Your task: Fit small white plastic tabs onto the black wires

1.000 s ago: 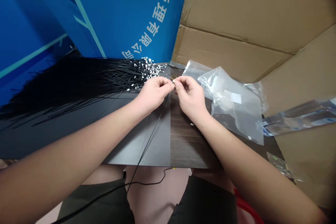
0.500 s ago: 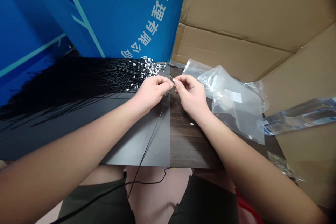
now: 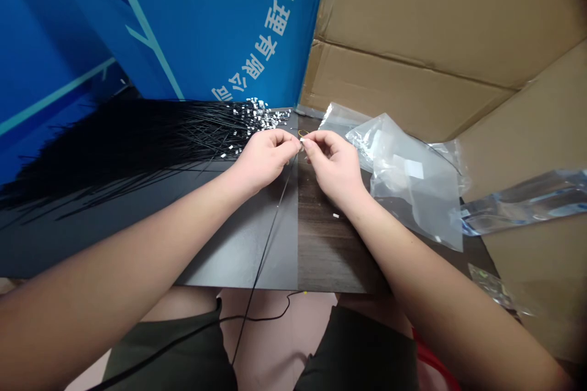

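Note:
My left hand [image 3: 266,157] is closed in a pinch on a thin black wire [image 3: 268,238], which hangs from the fingertips over the table edge toward my lap. Almost touching it, my right hand [image 3: 337,165] pinches a small white connector [image 3: 302,140]; the fingers cover most of it, and how it meets the wire is hidden. Just behind the fingertips lies a thin yellow loop [image 3: 301,132]. To the left is a big bundle of black wires [image 3: 137,140], with white connectors [image 3: 259,117] at the ends nearest my hands.
Clear plastic bags [image 3: 394,165] lie at the right, against cardboard [image 3: 413,85]. A tiny white piece [image 3: 336,215] rests on the wood-grain tabletop [image 3: 321,256]. Behind the bundle stands a blue panel [image 3: 192,24]. A black cable [image 3: 183,336] crosses above my lap.
The lower end of the hanging wire has swung slightly right. More of the white connector shows between my fingertips; both hands stay nearly in place.

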Motion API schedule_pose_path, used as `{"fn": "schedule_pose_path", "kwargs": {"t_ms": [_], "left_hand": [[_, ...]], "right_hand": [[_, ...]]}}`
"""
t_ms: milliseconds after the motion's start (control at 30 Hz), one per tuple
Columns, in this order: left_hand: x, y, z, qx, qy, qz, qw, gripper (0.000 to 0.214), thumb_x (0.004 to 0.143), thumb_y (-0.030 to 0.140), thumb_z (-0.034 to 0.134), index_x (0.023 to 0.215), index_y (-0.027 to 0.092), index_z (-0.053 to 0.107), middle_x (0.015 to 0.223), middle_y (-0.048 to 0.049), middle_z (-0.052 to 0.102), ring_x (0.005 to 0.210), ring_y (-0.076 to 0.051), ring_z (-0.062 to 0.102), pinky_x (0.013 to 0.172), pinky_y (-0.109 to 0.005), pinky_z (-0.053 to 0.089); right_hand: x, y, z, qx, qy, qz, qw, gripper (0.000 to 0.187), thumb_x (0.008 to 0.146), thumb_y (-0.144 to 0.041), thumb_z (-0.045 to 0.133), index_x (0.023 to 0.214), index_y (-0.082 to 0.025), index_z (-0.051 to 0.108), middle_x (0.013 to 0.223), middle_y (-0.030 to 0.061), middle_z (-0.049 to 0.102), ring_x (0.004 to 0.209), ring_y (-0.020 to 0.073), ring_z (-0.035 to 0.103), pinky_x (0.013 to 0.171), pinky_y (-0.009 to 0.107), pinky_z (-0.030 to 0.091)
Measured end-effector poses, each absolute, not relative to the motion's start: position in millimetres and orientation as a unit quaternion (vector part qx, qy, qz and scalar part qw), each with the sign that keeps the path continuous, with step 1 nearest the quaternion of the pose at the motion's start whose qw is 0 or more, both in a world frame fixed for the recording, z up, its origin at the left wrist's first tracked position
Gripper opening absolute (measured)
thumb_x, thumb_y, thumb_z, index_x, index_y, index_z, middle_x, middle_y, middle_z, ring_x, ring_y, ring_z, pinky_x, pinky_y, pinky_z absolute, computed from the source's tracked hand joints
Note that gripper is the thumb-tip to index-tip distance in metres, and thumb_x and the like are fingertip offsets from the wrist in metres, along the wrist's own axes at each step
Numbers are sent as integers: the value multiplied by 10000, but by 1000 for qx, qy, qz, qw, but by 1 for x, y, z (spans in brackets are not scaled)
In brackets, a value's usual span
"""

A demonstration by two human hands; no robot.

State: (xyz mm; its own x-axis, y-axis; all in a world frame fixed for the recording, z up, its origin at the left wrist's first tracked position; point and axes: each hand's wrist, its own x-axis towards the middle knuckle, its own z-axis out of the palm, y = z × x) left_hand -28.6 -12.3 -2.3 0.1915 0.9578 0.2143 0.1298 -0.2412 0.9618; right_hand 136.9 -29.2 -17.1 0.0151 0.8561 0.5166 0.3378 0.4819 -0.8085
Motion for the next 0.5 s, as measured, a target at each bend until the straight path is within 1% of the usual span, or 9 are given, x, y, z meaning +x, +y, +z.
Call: {"fn": "schedule_pose_path", "kwargs": {"t_ms": [100,233,367,500], "left_hand": [[-30,-12,-2,649,434,459,423,165,798,329,695,744,174,676,698,5,607,652,-134,509,644,-291,397],[-32,-12,0,679,433,445,391,162,823,314,657,750,169,668,696,6,602,659,-136,500,644,-292,383],[-33,-12,2,700,433,429,371,169,843,305,631,750,167,663,684,11,592,656,-134,496,645,-292,377],[-33,-13,3,705,438,421,367,185,855,318,633,755,167,673,690,8,607,658,-136,507,654,-288,386]], "right_hand": [[142,-29,-13,-450,-710,154,519,83,974,-226,635,948,-210,712,964,50,764,893,201,689,848,366,539],[148,-28,-7,-446,-773,58,448,114,996,-217,585,936,-217,683,966,73,742,932,230,673,867,383,517],[150,-27,-6,-458,-795,27,396,136,1017,-226,520,964,-219,645,1006,103,719,988,262,656,876,403,506],[150,-27,-7,-460,-799,19,386,148,1030,-222,490,986,-215,631,1020,117,703,993,270,645,875,412,502]]}}
